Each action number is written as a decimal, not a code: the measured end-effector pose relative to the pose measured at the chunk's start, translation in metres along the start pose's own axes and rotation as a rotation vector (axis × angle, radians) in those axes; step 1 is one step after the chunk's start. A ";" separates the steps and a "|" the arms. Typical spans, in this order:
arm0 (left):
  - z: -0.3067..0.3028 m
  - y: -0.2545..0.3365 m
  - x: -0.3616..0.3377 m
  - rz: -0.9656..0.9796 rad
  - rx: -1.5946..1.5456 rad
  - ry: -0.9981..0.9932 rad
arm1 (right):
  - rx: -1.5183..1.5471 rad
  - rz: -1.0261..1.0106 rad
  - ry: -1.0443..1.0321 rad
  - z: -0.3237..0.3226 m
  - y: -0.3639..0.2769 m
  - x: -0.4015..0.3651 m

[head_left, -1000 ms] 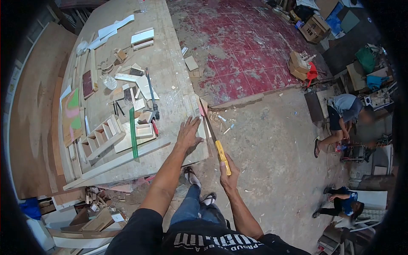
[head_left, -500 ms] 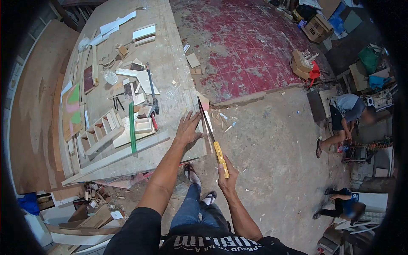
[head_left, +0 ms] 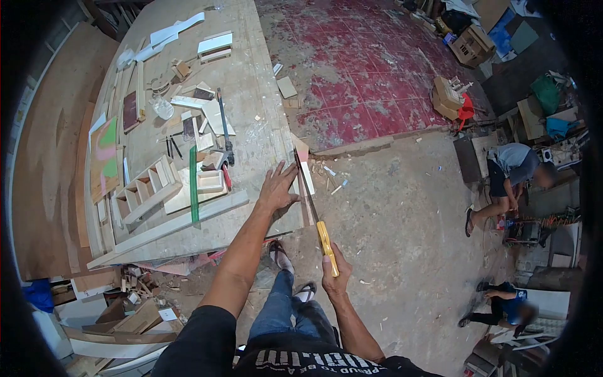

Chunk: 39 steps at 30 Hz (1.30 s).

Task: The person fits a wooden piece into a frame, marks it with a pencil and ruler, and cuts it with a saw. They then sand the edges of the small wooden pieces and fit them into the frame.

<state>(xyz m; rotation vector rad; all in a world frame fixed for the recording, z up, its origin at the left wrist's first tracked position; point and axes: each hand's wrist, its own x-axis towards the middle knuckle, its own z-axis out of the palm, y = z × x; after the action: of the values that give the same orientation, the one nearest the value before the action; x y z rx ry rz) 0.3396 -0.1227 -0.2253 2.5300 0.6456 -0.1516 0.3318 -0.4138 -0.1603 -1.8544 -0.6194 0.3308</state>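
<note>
My right hand (head_left: 336, 274) is closed around the yellow handle of a handsaw (head_left: 324, 234). Its narrow dark blade runs forward from the handle along the right edge of the wooden worktable (head_left: 251, 81). My left hand (head_left: 278, 187) lies with fingers spread near that edge, just left of the blade, pressing on the surface. Past the edge, a thin pale strip of wood (head_left: 307, 178) shows right of the blade. Whether the blade's teeth sit inside a cut is too small to tell.
On the worktable lie a small compartmented wooden frame (head_left: 149, 188), a green strip (head_left: 194, 191), a blue-handled bar tool (head_left: 225, 129) and wood offcuts. Two people work at the right, one bent over (head_left: 512, 164). Scrap wood (head_left: 141, 317) is piled at lower left.
My right hand has drawn the saw back toward my body, so its handle sits lower in view. The left hand has stayed in place on the table edge.
</note>
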 end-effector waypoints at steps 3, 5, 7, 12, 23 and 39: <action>0.002 -0.001 0.000 -0.011 0.014 -0.002 | 0.031 0.065 -0.025 -0.002 0.006 -0.005; 0.004 -0.003 0.001 -0.005 0.022 0.003 | 0.018 0.045 -0.022 -0.001 0.008 -0.006; 0.004 -0.003 0.001 -0.002 0.014 0.003 | 0.026 0.080 -0.037 -0.003 0.004 -0.008; 0.006 -0.004 0.001 0.005 -0.009 0.012 | 0.032 0.072 -0.015 -0.005 0.010 -0.014; 0.007 -0.006 0.004 0.010 -0.028 0.003 | 0.030 0.146 -0.020 -0.012 0.001 -0.015; 0.004 0.009 0.001 -0.032 0.165 0.028 | -0.004 0.003 -0.058 -0.004 -0.031 -0.005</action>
<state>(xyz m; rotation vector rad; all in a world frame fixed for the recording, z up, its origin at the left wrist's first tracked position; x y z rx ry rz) 0.3446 -0.1311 -0.2253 2.6851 0.7121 -0.1882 0.3222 -0.4116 -0.1300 -1.8554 -0.6569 0.3870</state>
